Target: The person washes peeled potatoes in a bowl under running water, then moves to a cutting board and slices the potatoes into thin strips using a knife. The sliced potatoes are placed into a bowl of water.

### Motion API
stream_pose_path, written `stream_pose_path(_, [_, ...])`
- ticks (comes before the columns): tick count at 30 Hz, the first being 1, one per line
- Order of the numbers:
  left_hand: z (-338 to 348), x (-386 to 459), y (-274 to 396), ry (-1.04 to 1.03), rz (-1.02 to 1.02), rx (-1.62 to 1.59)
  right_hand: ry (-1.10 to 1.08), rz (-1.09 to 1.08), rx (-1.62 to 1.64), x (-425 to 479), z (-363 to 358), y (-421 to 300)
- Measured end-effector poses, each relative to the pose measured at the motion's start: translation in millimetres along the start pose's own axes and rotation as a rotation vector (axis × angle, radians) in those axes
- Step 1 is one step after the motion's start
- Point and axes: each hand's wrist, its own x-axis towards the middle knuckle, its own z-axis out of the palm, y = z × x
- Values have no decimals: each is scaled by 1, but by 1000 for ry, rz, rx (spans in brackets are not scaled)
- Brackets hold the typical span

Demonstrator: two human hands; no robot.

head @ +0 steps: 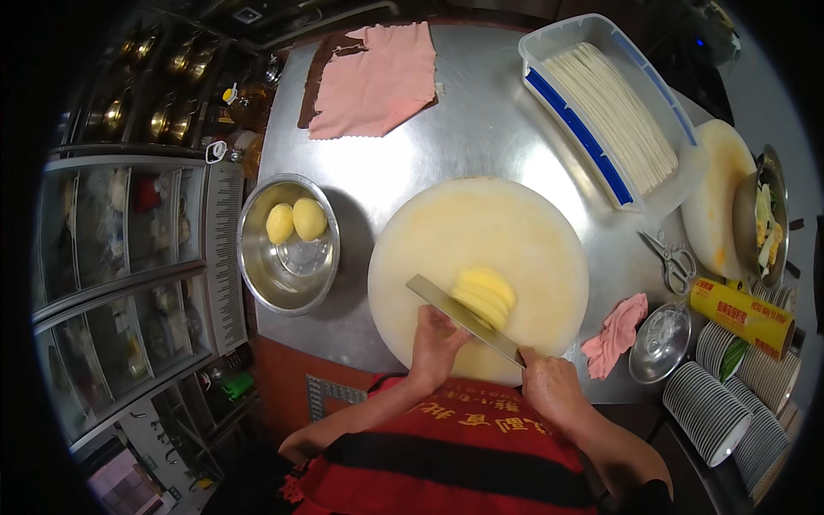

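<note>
A round white cutting board (541,238) lies before me on a steel table. On it, several peeled potato slices (484,297) overlap in a fanned stack. My right hand (553,386) grips the handle of a cleaver (465,317), whose blade slants across the near side of the slices. Close against the near side of the blade is my left hand (439,344); its fingertips are partly hidden, and whether they pinch anything cannot be made out. Left of the board, a steel bowl (331,257) holds two whole peeled potatoes (295,221).
Pink cloths (376,84) lie at the back left. A plastic bin (566,135) of chopsticks stands back right. To the right are kitchen scissors (673,261), a crumpled pink cloth (615,335), a small metal bowl (658,344), a yellow film box (740,315) and stacked plates (708,412).
</note>
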Motion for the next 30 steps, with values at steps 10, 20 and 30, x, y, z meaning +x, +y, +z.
stream_pose_path(10, [1,3,0,13,58,-35,2,11,-24,-41,-29,-18])
stream_pose_path(20, [-3,0,-11,-24,25,-52,-34,80,-4,-60,-34,-13])
stream_pose_path(30, [2,-6,6,-24,-22,-23,-86,34,24,-5,-8,-7])
